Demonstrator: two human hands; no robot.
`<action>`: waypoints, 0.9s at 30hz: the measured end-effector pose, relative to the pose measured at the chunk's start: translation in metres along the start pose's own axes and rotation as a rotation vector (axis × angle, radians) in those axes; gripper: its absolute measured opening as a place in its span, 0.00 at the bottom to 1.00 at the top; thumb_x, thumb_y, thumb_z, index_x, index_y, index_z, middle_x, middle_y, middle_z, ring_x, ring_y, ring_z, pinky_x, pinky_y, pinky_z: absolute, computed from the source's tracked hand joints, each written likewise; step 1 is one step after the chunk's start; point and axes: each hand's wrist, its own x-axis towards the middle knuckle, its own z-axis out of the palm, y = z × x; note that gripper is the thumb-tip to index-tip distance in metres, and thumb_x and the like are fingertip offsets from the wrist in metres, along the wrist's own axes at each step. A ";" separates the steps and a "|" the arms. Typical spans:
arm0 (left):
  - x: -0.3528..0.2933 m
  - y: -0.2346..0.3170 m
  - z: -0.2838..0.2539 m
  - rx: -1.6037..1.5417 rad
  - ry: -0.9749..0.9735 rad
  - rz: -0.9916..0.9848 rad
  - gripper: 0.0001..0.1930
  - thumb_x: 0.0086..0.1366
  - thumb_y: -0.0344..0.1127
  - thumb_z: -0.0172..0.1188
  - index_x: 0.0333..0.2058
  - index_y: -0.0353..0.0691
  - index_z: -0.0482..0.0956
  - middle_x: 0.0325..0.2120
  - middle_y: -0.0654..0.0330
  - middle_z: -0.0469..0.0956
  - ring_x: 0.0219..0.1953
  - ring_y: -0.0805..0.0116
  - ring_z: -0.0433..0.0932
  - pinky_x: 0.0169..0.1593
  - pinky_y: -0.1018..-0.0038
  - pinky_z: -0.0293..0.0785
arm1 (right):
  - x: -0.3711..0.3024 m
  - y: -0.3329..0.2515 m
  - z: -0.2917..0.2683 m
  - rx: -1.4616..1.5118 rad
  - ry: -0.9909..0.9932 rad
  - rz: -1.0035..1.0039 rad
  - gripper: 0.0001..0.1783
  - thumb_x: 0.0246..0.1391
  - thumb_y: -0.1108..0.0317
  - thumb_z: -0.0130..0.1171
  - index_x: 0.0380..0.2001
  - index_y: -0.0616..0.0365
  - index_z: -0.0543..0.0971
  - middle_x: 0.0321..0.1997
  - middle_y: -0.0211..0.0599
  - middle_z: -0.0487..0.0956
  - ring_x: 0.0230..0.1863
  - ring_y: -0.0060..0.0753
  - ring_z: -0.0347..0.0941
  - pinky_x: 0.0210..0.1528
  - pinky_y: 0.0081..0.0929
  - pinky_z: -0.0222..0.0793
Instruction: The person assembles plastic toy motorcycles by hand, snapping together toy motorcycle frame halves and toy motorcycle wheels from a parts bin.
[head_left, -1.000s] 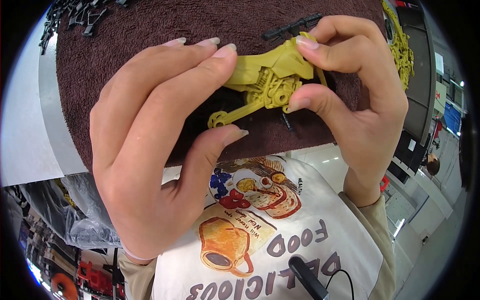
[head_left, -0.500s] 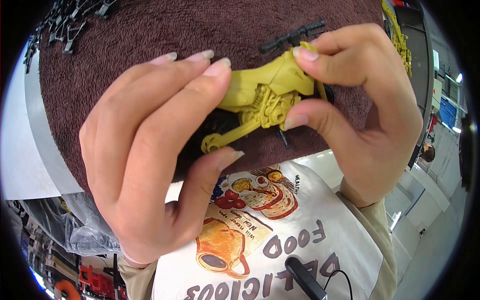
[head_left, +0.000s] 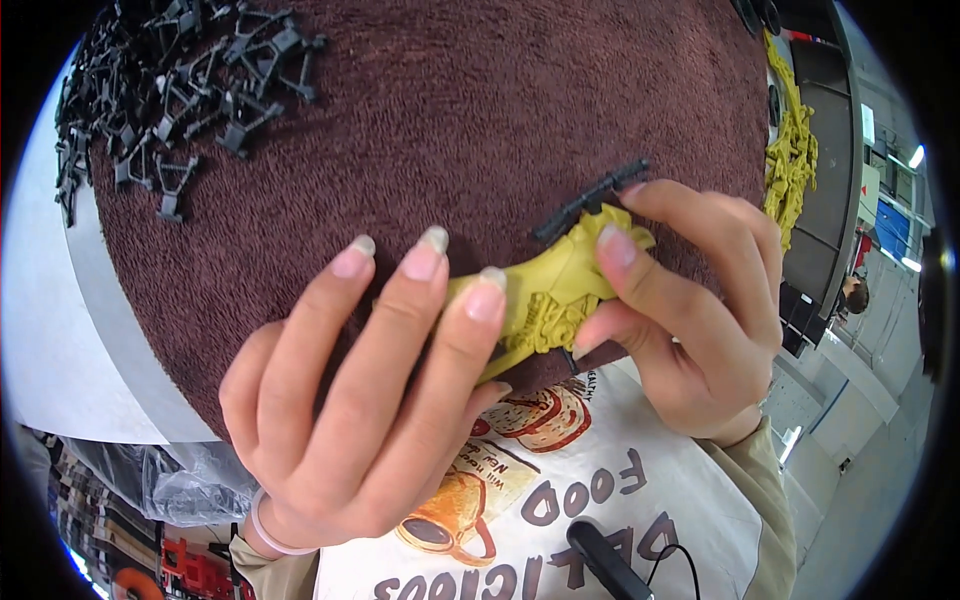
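Note:
A yellow toy motorcycle (head_left: 560, 275) with black handlebars (head_left: 592, 198) is held between both hands over the brown towel. My left hand (head_left: 370, 400) covers its rear end, fingers laid across the top and the thumb mostly hidden beneath. At the front, my right hand (head_left: 690, 290) pinches the body just below the handlebars with thumb and finger. A small black peg sticks out under the yellow engine part. The wheels are hidden by my hands.
Several small black plastic frames (head_left: 230, 80) lie piled at the far left of the brown towel (head_left: 450, 110). Yellow plastic parts (head_left: 792, 150) are heaped along the right edge beside a dark grey tray (head_left: 825, 95). Clear plastic wrapping (head_left: 170, 485) sits at the lower left.
Both hands and the toy motorcycle have come lower in the view, nearer my body. My left hand now covers more of the rear. More of the black pile shows.

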 end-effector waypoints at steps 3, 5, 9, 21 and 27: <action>-0.006 -0.001 -0.005 0.027 -0.021 0.040 0.25 0.54 0.48 0.63 0.48 0.40 0.79 0.47 0.54 0.78 0.52 0.55 0.74 0.53 0.67 0.66 | -0.002 0.000 -0.003 0.125 -0.040 0.052 0.25 0.35 0.54 0.71 0.35 0.60 0.83 0.46 0.47 0.74 0.42 0.37 0.71 0.42 0.28 0.67; -0.009 0.001 -0.006 0.026 -0.042 0.057 0.26 0.55 0.49 0.62 0.49 0.41 0.79 0.46 0.54 0.79 0.52 0.55 0.73 0.53 0.66 0.66 | -0.007 -0.002 -0.001 0.254 -0.006 0.127 0.23 0.36 0.56 0.72 0.34 0.61 0.82 0.44 0.45 0.74 0.41 0.35 0.70 0.43 0.27 0.65; -0.010 0.003 -0.008 0.016 -0.037 0.071 0.26 0.53 0.49 0.63 0.49 0.42 0.79 0.47 0.53 0.78 0.52 0.54 0.72 0.53 0.66 0.67 | -0.010 -0.008 0.001 0.585 0.063 0.443 0.25 0.36 0.65 0.75 0.38 0.63 0.77 0.38 0.36 0.73 0.38 0.23 0.66 0.41 0.19 0.59; -0.007 0.005 0.000 -0.105 -0.023 0.059 0.26 0.48 0.35 0.67 0.49 0.38 0.78 0.46 0.49 0.73 0.49 0.52 0.73 0.51 0.63 0.73 | 0.001 -0.015 -0.013 0.790 -0.023 0.789 0.31 0.33 0.69 0.75 0.44 0.64 0.74 0.35 0.29 0.72 0.36 0.15 0.62 0.38 0.16 0.55; -0.014 0.002 0.014 -0.250 0.259 0.084 0.19 0.47 0.25 0.69 0.41 0.38 0.81 0.37 0.49 0.77 0.41 0.57 0.77 0.41 0.70 0.77 | -0.009 -0.010 -0.009 0.855 -0.116 0.554 0.24 0.36 0.66 0.73 0.36 0.67 0.76 0.41 0.38 0.77 0.39 0.21 0.65 0.44 0.20 0.60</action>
